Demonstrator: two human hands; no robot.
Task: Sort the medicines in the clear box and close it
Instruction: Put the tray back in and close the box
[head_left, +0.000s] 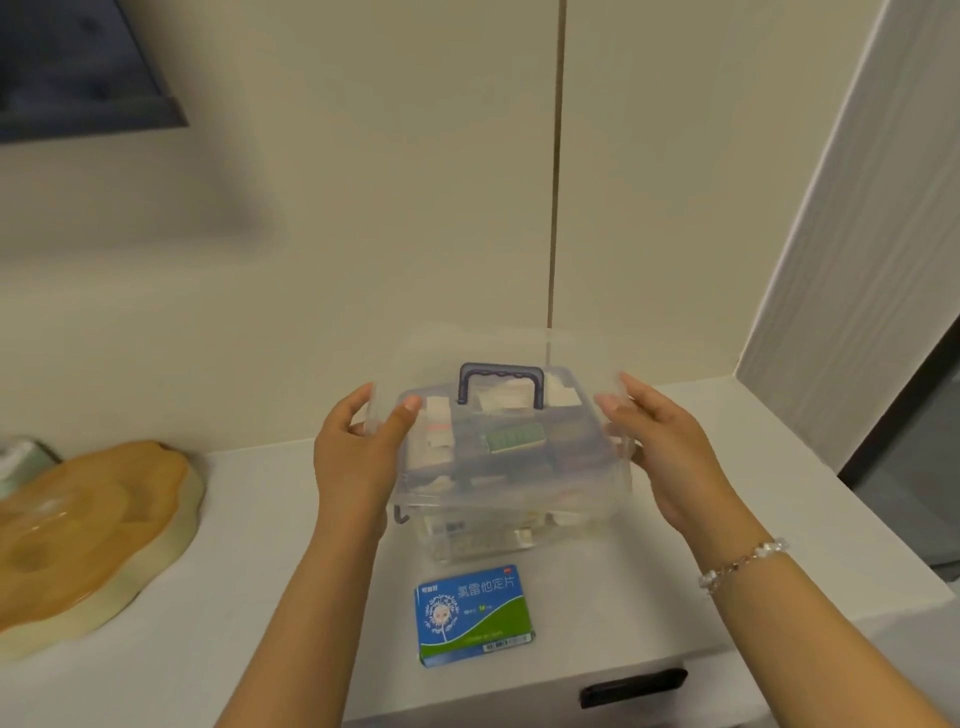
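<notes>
Nearest the camera, close to the front edge of the white bench (291, 519): flat blue-and-green cardboard medicine packet (474, 613), printed face up, long axis running left to right along that edge, slightly skewed, touched by neither hand. Just behind it, toward the middle of the bench: clear plastic storage box (483, 535), packets and sachets visible through its walls, long axis also left to right. Raised over the box: transparent tray or lid section with a dark blue-grey carry handle (501, 382), handle upright and spanning left to right, more small packs showing through; cannot tell whether this piece is a lift-out tray or the lid itself. Left hand (358, 457) clamped on its left end, thumb over the rim, fingers spread along the side. Right hand (670, 452) open-palmed against the right end, fingers extended, pressing inward; beaded bracelet (743, 564) at that wrist. Off at the left edge of the bench: scalloped amber-and-cream tray (88, 535), well apart. Judged progress: most medicines already inside, one packet left outside, top piece not yet seated, closing not yet done.
</notes>
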